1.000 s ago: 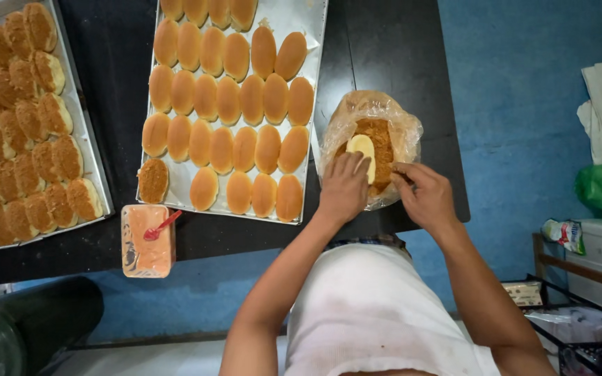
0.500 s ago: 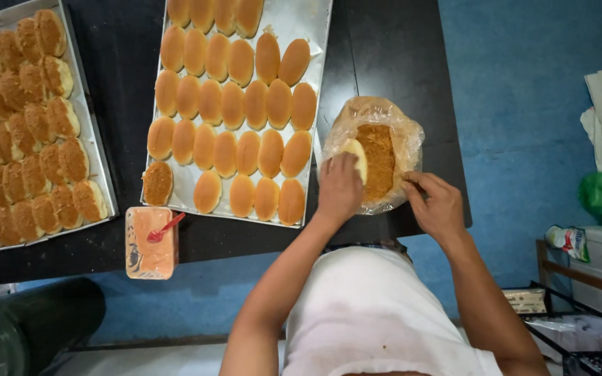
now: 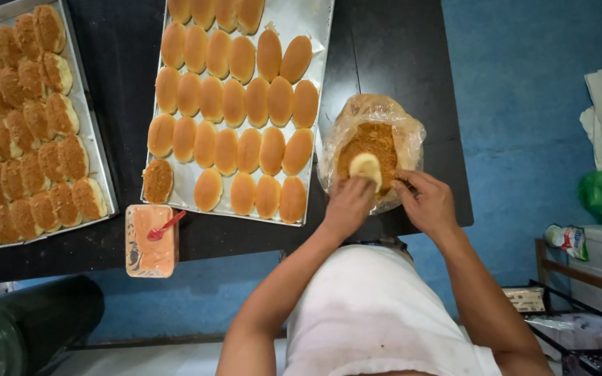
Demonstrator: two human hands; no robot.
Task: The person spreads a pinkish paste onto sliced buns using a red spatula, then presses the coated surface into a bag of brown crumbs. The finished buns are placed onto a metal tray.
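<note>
Item: pale bun, underside up, pressed into the brown crumb topping inside an open clear plastic bag at the near right of the dark table. Our left hand grasps the bun from its near end, fingers curled around it. Our right hand sits just beside, to the right, pinching the bag's rim; how firmly it grips we cannot quite tell from this angle.

Adjacent stock: a metal tray left of the bag, holding rows of plain golden buns and one crumb-coated bun at its near left corner. A second tray at far left, filled with coated buns. A rectangular tub of orange spread with a red spoon in it stands at the table's near edge.
</note>
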